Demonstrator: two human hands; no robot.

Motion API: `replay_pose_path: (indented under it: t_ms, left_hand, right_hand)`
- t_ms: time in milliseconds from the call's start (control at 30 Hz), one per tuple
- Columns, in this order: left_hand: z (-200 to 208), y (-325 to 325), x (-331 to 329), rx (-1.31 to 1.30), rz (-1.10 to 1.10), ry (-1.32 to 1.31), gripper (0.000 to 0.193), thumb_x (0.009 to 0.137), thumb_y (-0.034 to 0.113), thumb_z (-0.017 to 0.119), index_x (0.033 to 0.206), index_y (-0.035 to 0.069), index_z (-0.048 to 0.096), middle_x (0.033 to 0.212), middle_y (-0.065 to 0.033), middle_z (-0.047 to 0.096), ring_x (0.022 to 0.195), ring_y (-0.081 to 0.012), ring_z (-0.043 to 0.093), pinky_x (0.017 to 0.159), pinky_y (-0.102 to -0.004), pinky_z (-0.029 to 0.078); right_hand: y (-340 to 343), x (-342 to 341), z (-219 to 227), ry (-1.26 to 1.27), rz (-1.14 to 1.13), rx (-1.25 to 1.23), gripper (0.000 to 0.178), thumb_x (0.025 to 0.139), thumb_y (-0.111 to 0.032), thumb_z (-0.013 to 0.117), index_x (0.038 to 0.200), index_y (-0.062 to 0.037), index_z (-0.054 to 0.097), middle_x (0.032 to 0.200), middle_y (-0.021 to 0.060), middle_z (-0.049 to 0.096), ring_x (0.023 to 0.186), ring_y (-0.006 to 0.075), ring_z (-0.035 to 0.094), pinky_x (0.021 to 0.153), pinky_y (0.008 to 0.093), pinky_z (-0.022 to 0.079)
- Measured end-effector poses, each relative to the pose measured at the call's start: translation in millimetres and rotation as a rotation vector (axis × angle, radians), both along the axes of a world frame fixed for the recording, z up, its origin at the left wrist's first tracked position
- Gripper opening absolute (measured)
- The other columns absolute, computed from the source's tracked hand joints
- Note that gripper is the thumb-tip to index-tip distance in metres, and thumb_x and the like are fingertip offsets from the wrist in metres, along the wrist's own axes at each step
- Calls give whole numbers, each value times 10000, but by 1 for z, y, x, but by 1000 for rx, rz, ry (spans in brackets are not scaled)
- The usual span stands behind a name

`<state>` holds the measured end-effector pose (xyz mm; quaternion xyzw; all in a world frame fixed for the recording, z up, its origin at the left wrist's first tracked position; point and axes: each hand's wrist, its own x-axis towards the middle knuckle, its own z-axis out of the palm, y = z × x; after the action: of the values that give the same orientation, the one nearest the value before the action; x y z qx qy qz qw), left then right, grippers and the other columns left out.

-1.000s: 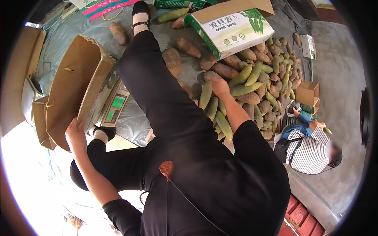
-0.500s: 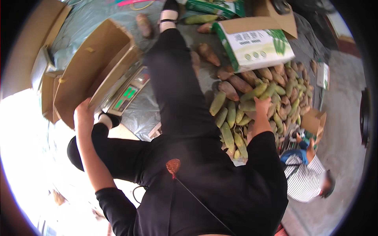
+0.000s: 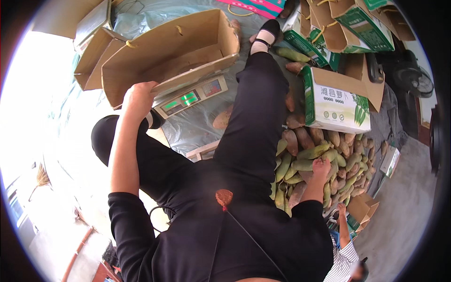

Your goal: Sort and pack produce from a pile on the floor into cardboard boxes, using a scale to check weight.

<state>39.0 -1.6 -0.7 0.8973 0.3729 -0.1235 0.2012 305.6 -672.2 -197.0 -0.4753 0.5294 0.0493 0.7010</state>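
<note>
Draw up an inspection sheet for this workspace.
Surface: wrinkled plastic sheet underfoot.
Job's things: open cardboard box at a lit scale, its base hidden; heaped green and brown root vegetables.
Clutter: green-and-white carton at the heap's edge; handled boxes beyond.
Hands: left hand grips the cardboard box's rim; right hand at the heap, grasp unclear.
Cables: black loop by the left hip, possibly a cable.
Surroundings: black fan; co-worker's striped sleeve, lower right.

Grey flr (image 3: 399,197), prob concrete; v bright glare (image 3: 51,108) at L
</note>
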Motion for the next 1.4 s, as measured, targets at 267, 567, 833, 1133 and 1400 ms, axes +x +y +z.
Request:
replay_pose_path:
  t_ms: [267, 567, 833, 1133, 1400]
  left_hand:
    - [-1, -1, -4, 25, -34, -8, 284, 770, 30, 540, 1008, 105, 675, 905, -166, 658, 899, -337, 621, 815, -400, 492]
    - [0, 1, -9, 33, -59, -30, 284, 759, 16, 547, 1002, 91, 673, 885, -167, 654, 888, -341, 620, 801, -410, 494]
    - [-3, 1, -11, 72, -93, 3, 311, 734, 1, 553, 1003, 96, 679, 892, -146, 665, 887, -316, 632, 806, -391, 503]
    - [-1, 1, -11, 59, -113, -10, 262, 767, 74, 607, 1021, 88, 672, 859, -183, 648, 865, -345, 622, 791, -414, 493]
    - [-4, 1, -6, 101, -165, 24, 321, 756, 21, 537, 1027, 117, 679, 828, -164, 658, 831, -324, 639, 768, -411, 503]
  right_hand:
    - [101, -29, 40, -305, 174, 128, 176, 919, -223, 540, 1032, -88, 531, 894, 27, 527, 705, 160, 463, 660, 292, 417]
    - [227, 0, 177, -614, 933, 99, 355, 858, -155, 596, 1181, -36, 510, 930, 33, 556, 750, 132, 488, 665, 291, 404]
    - [390, 27, 263, -628, 1678, 206, 493, 828, -171, 579, 1258, 47, 478, 848, 59, 565, 660, 83, 498, 519, 215, 387]
    - [584, -29, 238, -476, 2238, 151, 180, 782, -187, 642, 822, -12, 650, 597, 15, 509, 477, 90, 452, 412, 256, 367]
    - [642, -79, 155, -1242, 2408, -678, 412, 791, -197, 627, 1136, 29, 596, 962, 181, 670, 875, 248, 657, 772, 366, 531]
